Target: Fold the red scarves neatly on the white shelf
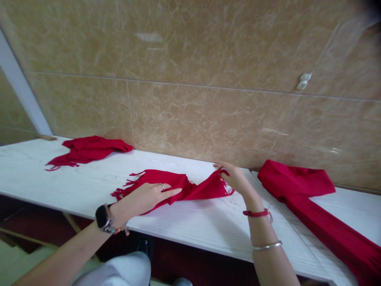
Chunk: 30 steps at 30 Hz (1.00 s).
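A red fringed scarf (pixel 181 186) lies partly folded on the white table (pixel 208 226) in front of me. My left hand (pixel 150 195) rests flat on its left half, fingers stretched out, a ring on one finger and a black watch on the wrist. My right hand (pixel 235 177) pinches the scarf's right end near the fringe and holds it slightly off the table. A red cord and a silver bangle circle the right wrist.
Another red scarf (pixel 89 149) lies bunched at the table's far left. A long red scarf (pixel 315 210) stretches across the right side toward the front edge. A tan tiled wall (pixel 208 99) with a small white hook (pixel 303 81) stands right behind the table.
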Available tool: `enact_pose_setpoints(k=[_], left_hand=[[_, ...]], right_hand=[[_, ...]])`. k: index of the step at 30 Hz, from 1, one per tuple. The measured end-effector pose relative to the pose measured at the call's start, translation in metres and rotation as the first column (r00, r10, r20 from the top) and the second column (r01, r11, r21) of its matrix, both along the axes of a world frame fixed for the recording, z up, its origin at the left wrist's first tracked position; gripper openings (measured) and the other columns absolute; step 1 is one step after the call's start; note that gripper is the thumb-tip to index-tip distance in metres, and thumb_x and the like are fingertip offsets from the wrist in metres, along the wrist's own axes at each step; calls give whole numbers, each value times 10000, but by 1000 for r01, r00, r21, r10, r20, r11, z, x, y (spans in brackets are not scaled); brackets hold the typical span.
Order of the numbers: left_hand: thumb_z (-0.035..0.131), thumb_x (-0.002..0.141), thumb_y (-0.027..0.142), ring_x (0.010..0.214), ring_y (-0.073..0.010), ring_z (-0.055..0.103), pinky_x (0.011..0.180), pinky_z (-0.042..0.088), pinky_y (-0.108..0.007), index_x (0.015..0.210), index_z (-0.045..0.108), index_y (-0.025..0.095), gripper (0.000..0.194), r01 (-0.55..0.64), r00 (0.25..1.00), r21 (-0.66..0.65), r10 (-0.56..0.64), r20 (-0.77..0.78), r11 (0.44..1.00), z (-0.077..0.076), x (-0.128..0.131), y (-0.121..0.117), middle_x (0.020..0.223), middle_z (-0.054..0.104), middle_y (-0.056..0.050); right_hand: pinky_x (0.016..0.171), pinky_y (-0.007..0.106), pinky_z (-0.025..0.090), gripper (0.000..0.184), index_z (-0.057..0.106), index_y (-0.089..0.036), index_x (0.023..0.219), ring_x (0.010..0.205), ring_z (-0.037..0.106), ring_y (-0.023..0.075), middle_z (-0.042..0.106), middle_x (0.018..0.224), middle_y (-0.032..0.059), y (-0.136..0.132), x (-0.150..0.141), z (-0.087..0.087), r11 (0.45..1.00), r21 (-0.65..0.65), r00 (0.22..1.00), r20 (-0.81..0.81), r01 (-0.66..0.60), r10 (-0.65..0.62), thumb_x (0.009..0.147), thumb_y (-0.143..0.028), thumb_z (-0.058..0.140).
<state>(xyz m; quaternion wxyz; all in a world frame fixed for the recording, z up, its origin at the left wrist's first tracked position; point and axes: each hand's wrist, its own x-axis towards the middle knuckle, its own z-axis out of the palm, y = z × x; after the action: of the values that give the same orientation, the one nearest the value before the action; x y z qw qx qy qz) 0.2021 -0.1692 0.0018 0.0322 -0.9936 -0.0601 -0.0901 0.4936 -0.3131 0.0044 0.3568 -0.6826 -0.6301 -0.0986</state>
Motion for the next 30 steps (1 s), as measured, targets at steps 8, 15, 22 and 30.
enact_pose_setpoints(k=[8,15,22,30], left_hand=[[546,824,381,1201,-236,433,981,334,-348,1382,280,311,622,-58,996,-271,39,-77,961,-3,-3,-11,1346,440,-70],[457,835,445,1314,-363,201,1002,222,-551,1320,415,277,515,-207,978,-442,183,-96,873,-4,53,-31,1432,295,-113],[507,722,163,1235,-525,219,833,260,-708,1191,561,201,473,-400,909,-212,357,-215,892,-19,74,-56,1442,217,-197],[450,715,82,1143,-534,358,722,368,-657,1165,586,200,485,-498,862,-112,477,-171,860,-24,68,-47,1396,295,-229]], right_hand=[[618,259,447,77,630,-214,727,650,582,149,660,697,-3,-75,-24,10,796,-565,975,-169,-216,145,723,-201,555],[772,279,487,183,665,-237,914,854,635,180,695,923,33,-100,-27,15,797,-586,983,-174,-146,53,762,-293,580],[961,449,379,413,497,-149,1240,1211,430,257,490,1296,154,-30,-55,-63,915,-363,978,173,174,-117,852,-289,485],[941,455,362,401,443,-206,1295,1178,442,258,481,1297,132,-42,-21,-89,767,-377,831,432,520,-351,913,-272,337]])
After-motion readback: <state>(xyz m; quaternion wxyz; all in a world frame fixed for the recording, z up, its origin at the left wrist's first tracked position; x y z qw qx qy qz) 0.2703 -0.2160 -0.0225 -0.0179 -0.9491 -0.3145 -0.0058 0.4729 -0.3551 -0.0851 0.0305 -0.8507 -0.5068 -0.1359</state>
